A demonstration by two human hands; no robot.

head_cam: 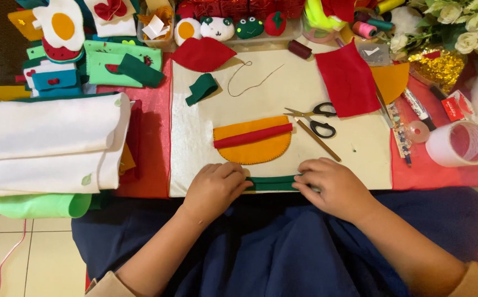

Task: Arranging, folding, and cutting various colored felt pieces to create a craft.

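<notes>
Head view: both hands work a dark green felt strip (272, 183) at the near edge of the cream felt sheet (354, 148), just below the orange half-round piece (253, 151) with its red roll (253, 136). The left hand (214, 190) lies curled, knuckles up, its fingertips pressing on the strip's left end; the right hand (332, 187) is also curled, fingers pinching the right end (exact grip hidden under the knuckles). The strip's long axis runs left to right, parallel to the sheet's near edge, and it lies flat; only its middle shows between the hands. Likely trouble: the strip sits right at the edge, so an uneven pull could drag it off onto the blue cloth on the lap (283, 247) or skew it against the orange piece. Scissors (316, 118) and a thin wooden stick (319, 141) lie just beyond the right hand; a careless reach could knock them.
</notes>
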